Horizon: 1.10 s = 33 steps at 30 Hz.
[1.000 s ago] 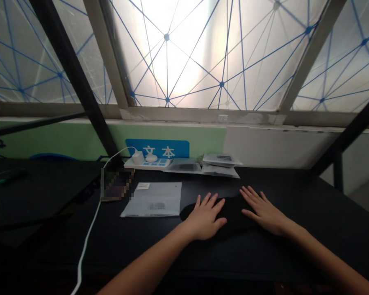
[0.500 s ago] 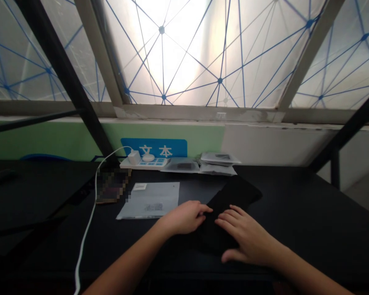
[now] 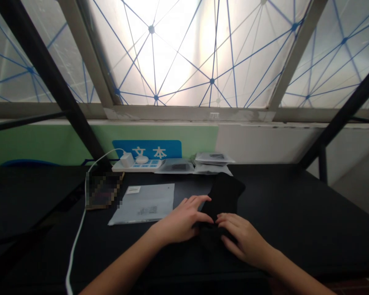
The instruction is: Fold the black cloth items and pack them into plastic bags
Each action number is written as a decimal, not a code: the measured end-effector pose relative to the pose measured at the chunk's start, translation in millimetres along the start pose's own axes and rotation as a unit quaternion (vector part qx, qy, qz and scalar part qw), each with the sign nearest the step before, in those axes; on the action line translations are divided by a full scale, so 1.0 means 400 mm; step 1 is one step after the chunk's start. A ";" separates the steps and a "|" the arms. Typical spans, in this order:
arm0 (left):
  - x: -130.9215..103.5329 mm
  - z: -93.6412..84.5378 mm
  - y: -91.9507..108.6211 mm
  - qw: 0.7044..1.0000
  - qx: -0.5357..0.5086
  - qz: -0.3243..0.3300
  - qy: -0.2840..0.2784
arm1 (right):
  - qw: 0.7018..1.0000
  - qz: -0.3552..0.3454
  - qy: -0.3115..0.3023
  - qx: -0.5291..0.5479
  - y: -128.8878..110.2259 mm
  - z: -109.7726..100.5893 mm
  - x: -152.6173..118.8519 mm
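Note:
A long piece of black cloth (image 3: 225, 194), perhaps a sock or a folded garment, lies on the black table and is hard to tell from it. My left hand (image 3: 187, 217) rests at its left edge, thumb and forefinger stretched apart over the fabric. On the near part my right hand (image 3: 244, 239) has its fingers bent together, with a fold of cloth between fingers and thumb. Left of my hands a grey-white plastic bag (image 3: 147, 200) with a small label lies flat.
A power strip (image 3: 150, 164) with a white charger (image 3: 127, 159) stands against the wall. Several packed plastic bags (image 3: 213, 166) lie beside it. A white cable (image 3: 76, 241) runs down the left side past a blurred-out flat object (image 3: 103, 190). Dark metal posts flank the table.
The black cloth has turned more upright and its near part is bunched. My left thumb has spread from the forefinger; my right fingers have drawn in. The view has shifted slightly right.

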<state>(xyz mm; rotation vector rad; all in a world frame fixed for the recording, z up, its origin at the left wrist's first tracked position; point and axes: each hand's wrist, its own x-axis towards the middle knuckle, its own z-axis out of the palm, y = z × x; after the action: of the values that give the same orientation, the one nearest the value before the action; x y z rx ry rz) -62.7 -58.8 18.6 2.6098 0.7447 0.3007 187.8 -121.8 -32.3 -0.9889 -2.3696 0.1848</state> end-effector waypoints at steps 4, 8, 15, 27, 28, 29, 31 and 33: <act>0.020 0.026 0.019 0.999 -0.038 0.006 0.009 | 0.991 0.062 0.016 0.118 0.009 -0.024 -0.025; 0.037 0.053 0.055 0.986 -0.132 -0.063 0.079 | 0.971 0.135 0.061 0.186 -0.005 -0.040 -0.043; 0.107 0.082 0.065 0.866 -0.406 -0.235 0.173 | 0.908 0.280 0.111 0.292 0.032 -0.063 0.038; 0.087 0.112 0.032 0.901 -0.293 -0.235 0.216 | 0.947 0.293 0.040 0.127 0.184 0.005 0.054; 0.080 0.112 0.038 0.908 -0.270 -0.225 0.227 | 0.952 0.281 0.042 0.112 0.181 0.002 0.057; 0.075 0.112 0.042 0.916 -0.250 -0.211 0.230 | 0.958 0.265 0.050 0.093 0.177 -0.003 0.058; 0.068 0.113 0.046 0.927 -0.232 -0.191 0.223 | 0.970 0.225 0.084 0.048 0.165 -0.020 0.058; 0.064 0.116 0.044 0.926 -0.235 -0.190 0.224 | 0.978 0.173 0.116 0.013 0.142 -0.045 0.052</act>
<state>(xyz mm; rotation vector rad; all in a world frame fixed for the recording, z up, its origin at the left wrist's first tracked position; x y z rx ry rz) -18.7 -73.6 -12.8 1.9087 1.1436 0.8558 220.5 -68.0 -26.5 -1.3289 -1.9703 0.2168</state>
